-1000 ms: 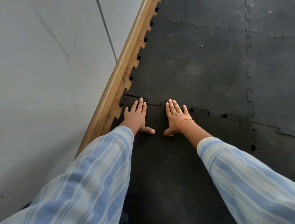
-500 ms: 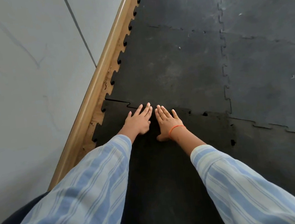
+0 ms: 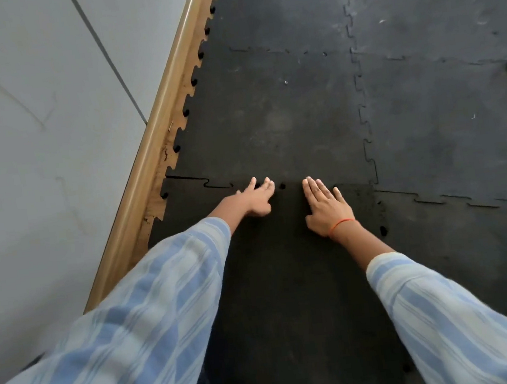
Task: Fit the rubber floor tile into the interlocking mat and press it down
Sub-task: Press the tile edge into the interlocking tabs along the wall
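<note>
Both hands lie palm down on the dark tile point(image 3: 288, 282), near its far edge where the teeth meet the mat point(image 3: 268, 111). The left hand point(image 3: 254, 199) is flat with fingers stretched forward, gripping nothing. The right hand point(image 3: 326, 207), well apart from it, is flat too, fingers together, holding nothing. The tile sits beside the wooden skirting point(image 3: 149, 172); part of the seam at its far left gapes.

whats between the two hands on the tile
Bare black tile only. In the head view, the left hand and right hand press flat near its far seam, with one small open notch hole showing between their fingertips.
</note>
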Motion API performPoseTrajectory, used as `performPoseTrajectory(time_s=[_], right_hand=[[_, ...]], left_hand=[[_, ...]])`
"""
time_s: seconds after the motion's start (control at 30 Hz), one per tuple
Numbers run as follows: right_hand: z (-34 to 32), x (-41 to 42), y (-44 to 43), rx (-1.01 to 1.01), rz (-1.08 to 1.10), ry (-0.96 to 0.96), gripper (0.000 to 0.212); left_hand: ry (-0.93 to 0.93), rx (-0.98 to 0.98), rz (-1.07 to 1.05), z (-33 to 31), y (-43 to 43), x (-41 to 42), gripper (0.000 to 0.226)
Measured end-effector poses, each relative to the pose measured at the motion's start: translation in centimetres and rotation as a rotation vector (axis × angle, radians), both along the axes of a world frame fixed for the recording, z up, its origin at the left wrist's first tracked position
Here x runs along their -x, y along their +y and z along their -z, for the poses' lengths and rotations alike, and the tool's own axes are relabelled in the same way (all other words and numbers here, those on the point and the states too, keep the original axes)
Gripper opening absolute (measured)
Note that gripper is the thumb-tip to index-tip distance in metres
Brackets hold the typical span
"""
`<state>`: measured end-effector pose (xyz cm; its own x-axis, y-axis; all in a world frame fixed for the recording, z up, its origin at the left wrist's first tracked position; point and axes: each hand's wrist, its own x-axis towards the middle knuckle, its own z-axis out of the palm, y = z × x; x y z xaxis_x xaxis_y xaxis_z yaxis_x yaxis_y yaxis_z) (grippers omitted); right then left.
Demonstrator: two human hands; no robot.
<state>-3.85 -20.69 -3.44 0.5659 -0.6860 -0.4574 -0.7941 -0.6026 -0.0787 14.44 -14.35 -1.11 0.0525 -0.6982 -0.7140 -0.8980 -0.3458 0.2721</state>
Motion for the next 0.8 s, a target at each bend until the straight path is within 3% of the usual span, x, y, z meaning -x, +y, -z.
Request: performPoseTrajectory(time_s=[0.27,0.43,0.8], right_hand=[[-0.2,-0.8,0.3,0.091,0.032,-0.024,0.093],[-0.2,-1.5,0.8,0.062,0.104,0.017,0.098],[-0.4,-2.4,0.9,0.075,0.048,0.103,0.1]], left_hand=[[0.042,0.071,-0.128,1.6,0.1,3.3,0.076],[0.017,0.076,-0.084,2.0,0.0,3.0,0.077],[-0.032,0.066,-0.084,1.7,-0.5,2.7,0.082]])
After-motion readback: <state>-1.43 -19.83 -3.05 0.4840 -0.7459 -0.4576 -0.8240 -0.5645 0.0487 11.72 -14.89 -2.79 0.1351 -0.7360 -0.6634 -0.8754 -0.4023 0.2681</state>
